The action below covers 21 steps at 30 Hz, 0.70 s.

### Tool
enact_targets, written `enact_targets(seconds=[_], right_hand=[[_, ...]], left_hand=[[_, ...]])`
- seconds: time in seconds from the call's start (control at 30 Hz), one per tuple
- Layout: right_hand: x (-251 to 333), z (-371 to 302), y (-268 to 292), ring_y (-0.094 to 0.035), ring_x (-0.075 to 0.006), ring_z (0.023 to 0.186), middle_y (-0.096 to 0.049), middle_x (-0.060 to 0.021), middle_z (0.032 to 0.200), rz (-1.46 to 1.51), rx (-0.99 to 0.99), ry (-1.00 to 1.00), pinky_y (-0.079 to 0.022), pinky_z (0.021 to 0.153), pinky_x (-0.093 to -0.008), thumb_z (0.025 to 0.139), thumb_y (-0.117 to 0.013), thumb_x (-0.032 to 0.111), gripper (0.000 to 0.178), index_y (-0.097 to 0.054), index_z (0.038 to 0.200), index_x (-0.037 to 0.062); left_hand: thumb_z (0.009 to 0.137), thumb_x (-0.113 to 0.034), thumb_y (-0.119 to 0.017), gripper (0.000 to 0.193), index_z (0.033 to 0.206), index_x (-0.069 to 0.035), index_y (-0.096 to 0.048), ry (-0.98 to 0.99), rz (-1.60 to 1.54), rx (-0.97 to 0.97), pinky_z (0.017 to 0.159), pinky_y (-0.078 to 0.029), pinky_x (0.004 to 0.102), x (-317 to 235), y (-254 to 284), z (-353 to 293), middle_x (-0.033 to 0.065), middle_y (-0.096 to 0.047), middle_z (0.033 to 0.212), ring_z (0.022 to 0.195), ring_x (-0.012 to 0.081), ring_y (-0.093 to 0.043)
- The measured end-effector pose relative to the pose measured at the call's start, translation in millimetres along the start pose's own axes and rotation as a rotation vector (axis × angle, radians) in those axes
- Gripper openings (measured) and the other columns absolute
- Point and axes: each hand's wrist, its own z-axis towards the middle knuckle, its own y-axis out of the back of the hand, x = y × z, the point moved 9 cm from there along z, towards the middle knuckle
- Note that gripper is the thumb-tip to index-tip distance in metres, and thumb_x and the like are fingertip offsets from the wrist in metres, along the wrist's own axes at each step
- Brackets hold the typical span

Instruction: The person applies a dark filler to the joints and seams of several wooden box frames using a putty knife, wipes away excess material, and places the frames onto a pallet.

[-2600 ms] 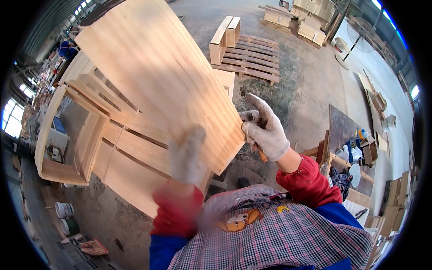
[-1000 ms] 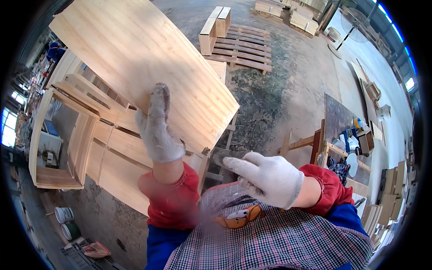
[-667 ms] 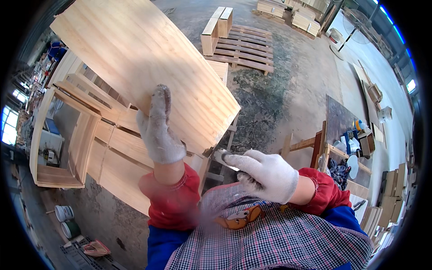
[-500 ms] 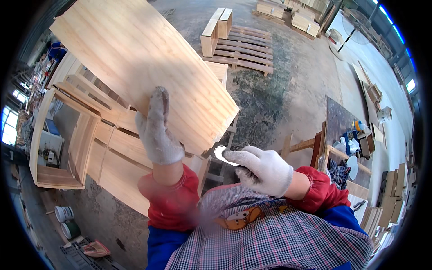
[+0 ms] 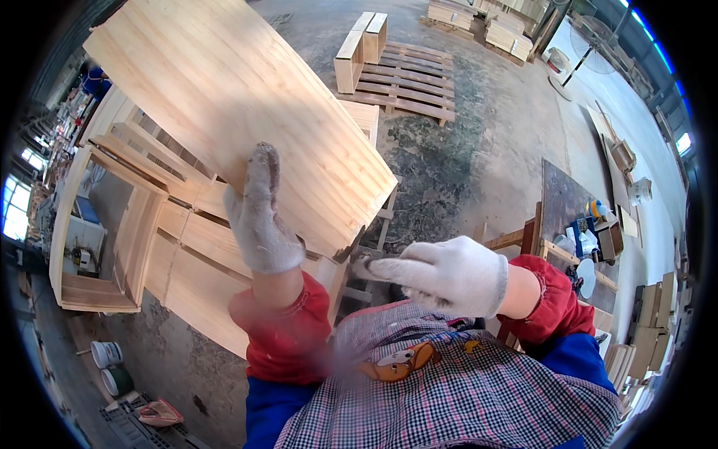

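A broad pale wooden panel point(image 5: 247, 97) slants across the upper left, its near end beside my hands. My left hand point(image 5: 265, 217), in a white work glove with a dirty grey finger side, grips the panel's near long edge, with fingers up against its face. Off the panel's lower right corner, my gloved right hand point(image 5: 449, 277) is closed on a small putty knife. Its metal blade is now mostly hidden by my fingers. Whether the blade touches the panel's end edge, I cannot tell.
Wooden cabinet frames point(image 5: 112, 299) stand beneath and left of the panel. Beyond lies a slatted pallet point(image 5: 411, 82) with wooden boxes point(image 5: 359, 56). A cluttered workbench point(image 5: 565, 202) is at right. Buckets point(image 5: 107, 355) sit on the floor at lower left.
My right hand has turned over, back upward, and shifted slightly right; the shiny blade has gone from view. The left hand and the panel have barely moved.
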Motion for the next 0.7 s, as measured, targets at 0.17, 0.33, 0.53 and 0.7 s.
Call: enact_targets(seconds=[0.17,0.33,0.53,0.7], right_hand=[[6.9,17.0,2.4,-0.064,-0.0239,0.068,-0.06,-0.0091,0.09,-0.171,0.134,0.01,-0.055,0.058,-0.0332,0.078,-0.063,0.012,0.061,-0.048,0.137,0.0107],[-5.5,18.1,26.1,-0.067,-0.0291,0.076,-0.06,-0.0101,0.091,-0.281,0.174,-0.043,-0.056,0.06,-0.0361,0.082,-0.058,0.008,0.048,-0.05,0.129,0.0136],[-38.9,-3.1,48.0,-0.059,-0.0196,0.06,-0.058,-0.0068,0.079,-0.231,0.045,-0.16,-0.051,0.052,-0.0306,0.08,-0.057,0.004,0.053,-0.051,0.133,0.0098],[-18.9,-12.5,12.0,-0.06,-0.0228,0.059,-0.057,-0.0095,0.079,0.012,-0.165,-0.088,-0.052,0.052,-0.0335,0.082,-0.058,0.005,0.056,-0.047,0.137,0.0087]], left_hand=[[0.102,-0.012,-0.039,0.041,0.138,0.004,-0.045,0.059,-0.029,-0.072,0.116,-0.034,0.0393,42.4,22.1,-7.4,0.0156,-0.044,0.143,0.133,0.026,-0.046],[0.102,-0.012,-0.039,0.041,0.139,0.004,-0.045,0.106,-0.062,-0.09,0.116,-0.034,0.0395,43.5,27.0,-12.5,0.0158,-0.044,0.144,0.133,0.0263,-0.045],[0.101,-0.008,-0.04,0.04,0.138,0.005,-0.045,0.067,-0.062,-0.055,0.114,-0.036,0.0397,25.6,20.0,-9.5,0.0163,-0.044,0.142,0.132,0.0269,-0.047],[0.1,-0.002,-0.042,0.038,0.138,0.005,-0.047,-0.004,0.001,-0.002,0.11,-0.042,0.0373,-2.5,4.8,-1.3,0.0157,-0.044,0.138,0.129,0.0275,-0.051]])
